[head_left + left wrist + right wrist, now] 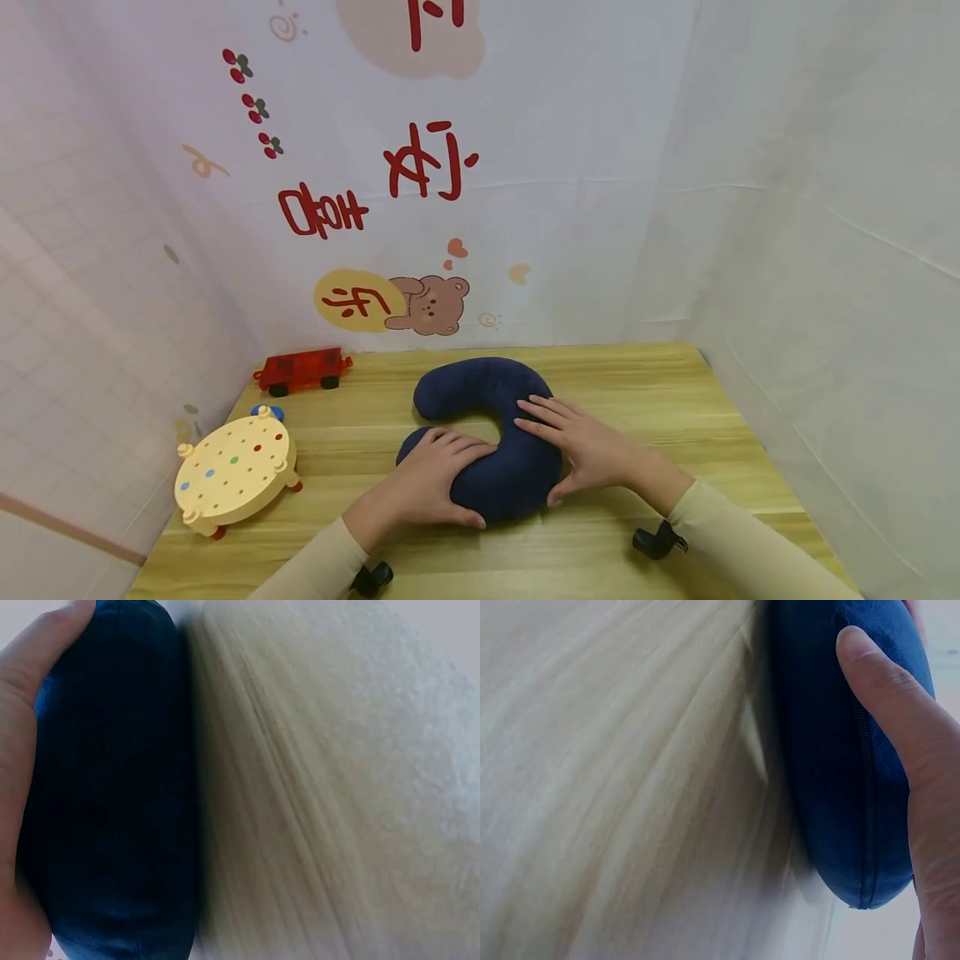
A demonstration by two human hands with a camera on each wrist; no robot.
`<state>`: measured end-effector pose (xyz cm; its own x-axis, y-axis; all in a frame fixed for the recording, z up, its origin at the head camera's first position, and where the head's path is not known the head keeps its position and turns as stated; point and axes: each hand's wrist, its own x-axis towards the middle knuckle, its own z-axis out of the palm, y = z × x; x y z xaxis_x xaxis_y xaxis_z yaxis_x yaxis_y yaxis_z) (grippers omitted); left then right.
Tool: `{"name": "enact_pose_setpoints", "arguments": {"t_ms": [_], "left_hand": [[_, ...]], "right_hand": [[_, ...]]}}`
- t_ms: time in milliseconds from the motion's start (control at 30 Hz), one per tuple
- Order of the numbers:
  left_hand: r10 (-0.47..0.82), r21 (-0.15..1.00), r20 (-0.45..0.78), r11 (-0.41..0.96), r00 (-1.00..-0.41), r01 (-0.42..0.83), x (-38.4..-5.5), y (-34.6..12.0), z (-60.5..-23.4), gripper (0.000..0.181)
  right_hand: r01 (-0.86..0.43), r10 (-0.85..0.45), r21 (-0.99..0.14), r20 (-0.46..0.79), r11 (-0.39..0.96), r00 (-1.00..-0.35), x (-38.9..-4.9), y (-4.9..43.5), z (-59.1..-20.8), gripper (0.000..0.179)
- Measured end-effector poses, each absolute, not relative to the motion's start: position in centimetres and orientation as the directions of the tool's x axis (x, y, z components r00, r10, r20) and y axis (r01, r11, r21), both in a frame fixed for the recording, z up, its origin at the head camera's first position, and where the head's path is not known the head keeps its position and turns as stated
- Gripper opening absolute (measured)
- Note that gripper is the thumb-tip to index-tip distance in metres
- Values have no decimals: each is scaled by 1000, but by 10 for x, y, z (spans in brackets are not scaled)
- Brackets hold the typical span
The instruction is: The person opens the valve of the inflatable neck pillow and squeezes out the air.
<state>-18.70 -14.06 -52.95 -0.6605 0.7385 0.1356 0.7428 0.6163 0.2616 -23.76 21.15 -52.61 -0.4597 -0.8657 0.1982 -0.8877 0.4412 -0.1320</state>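
Note:
A navy-blue U-shaped neck pillow (pixel 507 479) lies on the wooden table, its gap facing left. My left hand (pixel 423 482) grips its near arm, fingers over the top and thumb along the near edge. On the right curve my right hand (pixel 588 446) holds it, fingers reaching toward the inner edge and thumb at the outer side. The left wrist view shows the pillow's dark side (pixel 112 787) beside the thumb. In the right wrist view a zipper (pixel 868 795) runs along the pillow's side, and the thumb presses close to it.
At the left stands a round cream toy stool-like piece (pixel 236 468) with coloured dots and short legs. Behind it are a small blue object (pixel 276 412) and a red toy wagon (pixel 302 370). White printed sheets (pixel 570 250) wall the table's back and sides.

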Motion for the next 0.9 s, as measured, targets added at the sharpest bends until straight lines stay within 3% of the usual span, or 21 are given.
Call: {"name": "enact_pose_setpoints", "arguments": {"t_ms": [267, 533, 667, 800, 900], "left_hand": [[739, 283, 155, 602, -655, 746, -198, -149, -523, 93], [725, 316, 203, 588, -659, 744, -215, -169, -523, 94], [715, 325, 223, 587, -663, 742, -224, -178, -527, 97], [691, 341, 205, 614, -694, 712, -231, -188, -526, 100], [681, 361, 164, 632, -714, 685, -230, -191, -518, 102]], "right_hand": [[-899, -841, -102, 321, 426, -435, -233, 203, -535, 116], [-828, -754, -130, 357, 545, -552, -215, 187, -544, 113], [-802, -703, -133, 414, 582, -579, -206, 178, -551, 113], [-794, -685, -128, 438, 594, -582, -199, 172, -554, 113], [-827, -715, -144, 437, 543, -546, -203, 175, -550, 112]]}}
